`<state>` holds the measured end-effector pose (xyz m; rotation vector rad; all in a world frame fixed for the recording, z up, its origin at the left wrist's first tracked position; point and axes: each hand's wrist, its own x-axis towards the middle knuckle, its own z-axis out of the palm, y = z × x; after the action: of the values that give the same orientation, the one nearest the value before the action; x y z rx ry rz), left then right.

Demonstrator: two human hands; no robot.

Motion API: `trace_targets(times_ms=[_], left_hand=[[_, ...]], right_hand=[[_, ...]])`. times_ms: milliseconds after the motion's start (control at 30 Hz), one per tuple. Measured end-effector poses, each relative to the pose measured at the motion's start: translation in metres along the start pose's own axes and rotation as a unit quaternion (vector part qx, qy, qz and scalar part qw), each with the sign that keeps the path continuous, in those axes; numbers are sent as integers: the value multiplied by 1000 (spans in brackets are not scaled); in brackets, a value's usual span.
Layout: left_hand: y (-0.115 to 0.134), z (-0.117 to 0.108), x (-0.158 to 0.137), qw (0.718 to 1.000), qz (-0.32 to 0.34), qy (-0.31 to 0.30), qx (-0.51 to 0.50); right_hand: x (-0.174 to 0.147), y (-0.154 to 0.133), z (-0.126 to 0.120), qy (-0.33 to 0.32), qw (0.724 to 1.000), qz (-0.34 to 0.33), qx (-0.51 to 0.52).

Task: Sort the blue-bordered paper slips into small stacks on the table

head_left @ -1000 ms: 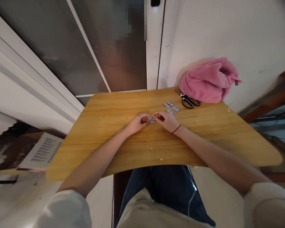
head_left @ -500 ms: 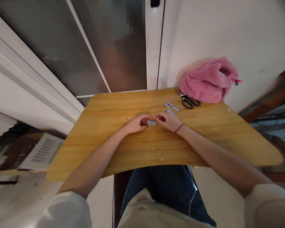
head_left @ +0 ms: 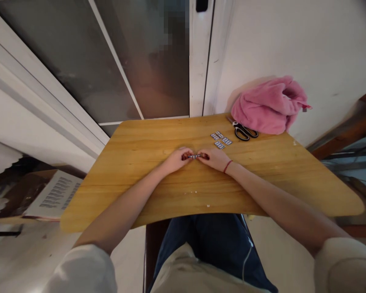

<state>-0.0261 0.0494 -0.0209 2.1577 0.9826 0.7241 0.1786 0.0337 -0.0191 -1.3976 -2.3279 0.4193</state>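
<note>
My left hand (head_left: 176,158) and my right hand (head_left: 214,158) meet at the middle of a wooden table (head_left: 158,134). Between their fingertips they pinch a small striped blue-and-white strip (head_left: 194,156), each hand at one end. The strip looks edge-on and thin from here. Several more small striped pieces (head_left: 219,141) lie flat on the table just beyond my right hand. A red cord circles my right wrist.
Black-handled scissors (head_left: 242,131) lie at the back right beside a crumpled pink cloth (head_left: 268,106) against the wall. A printed booklet (head_left: 51,196) lies on the low surface to the left. A few white crumbs dot the table's near edge. My lap is below it.
The strip, shown flat and wide half a second ago, now appears narrower, and my two hands have drawn closer together around it.
</note>
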Motion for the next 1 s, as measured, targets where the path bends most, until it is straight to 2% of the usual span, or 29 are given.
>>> trace_targets(times_ms=[200, 500, 733, 1000], left_hand=[[-1, 1, 1, 1000, 2, 14, -4], [-1, 0, 0, 1000, 6, 8, -7], [-1, 0, 1, 999, -9, -2, -32], [-5, 0, 0, 999, 7, -3, -42]], right_hand=[[1, -1, 1, 8, 1000, -7, 13], [3, 2, 2, 74, 995, -37, 50], [1, 1, 1, 76, 996, -17, 52], [1, 3, 0, 116, 988, -39, 94]])
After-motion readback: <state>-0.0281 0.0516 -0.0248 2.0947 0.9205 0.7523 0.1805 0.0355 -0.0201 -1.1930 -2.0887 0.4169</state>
